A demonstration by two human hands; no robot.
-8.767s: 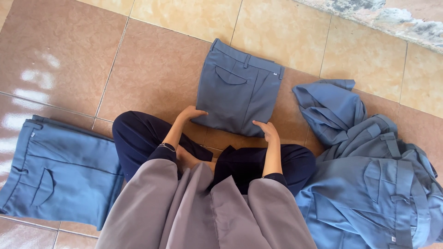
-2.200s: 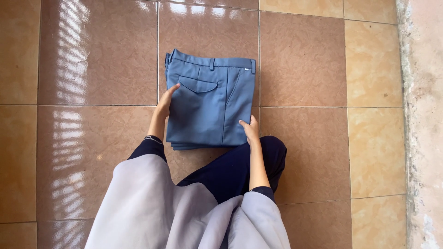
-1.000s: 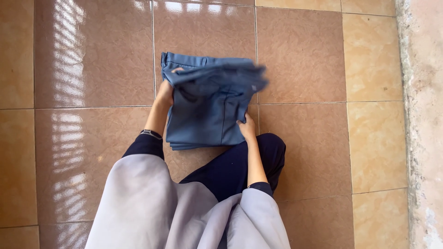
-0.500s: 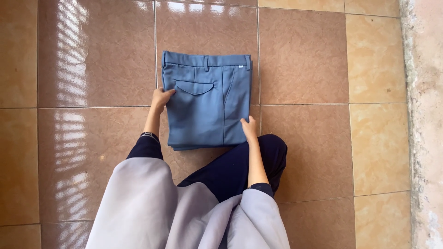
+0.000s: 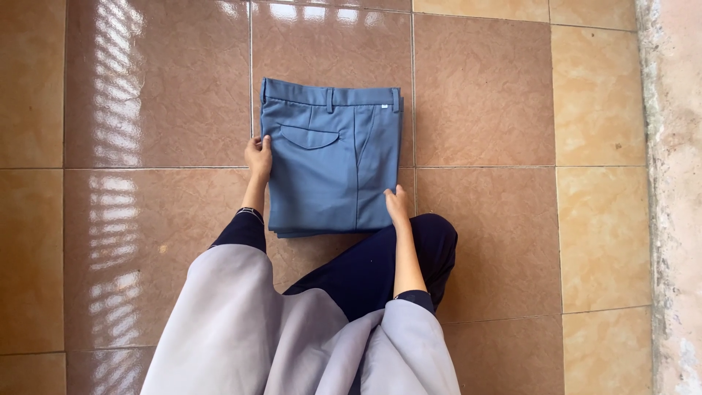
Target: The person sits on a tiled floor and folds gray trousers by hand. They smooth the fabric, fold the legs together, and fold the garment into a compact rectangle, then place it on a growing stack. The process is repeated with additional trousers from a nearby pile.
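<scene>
Beneath both my hands I see the glossy brown tiled floor point(image 5: 146, 110). Between them lies a stack of folded blue trousers point(image 5: 329, 168), waistband on the far side. My left hand point(image 5: 259, 156) rests against the stack's left edge, fingers loosely curled, gripping nothing that I can make out. My right hand point(image 5: 397, 205) presses its fingers flat on the near right corner, open.

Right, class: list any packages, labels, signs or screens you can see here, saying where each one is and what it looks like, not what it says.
Small tag: on the waistband of the folded blue trousers, near the top right corner; tiny, pale, rectangular.
No packages, signs or screens in view.
</scene>
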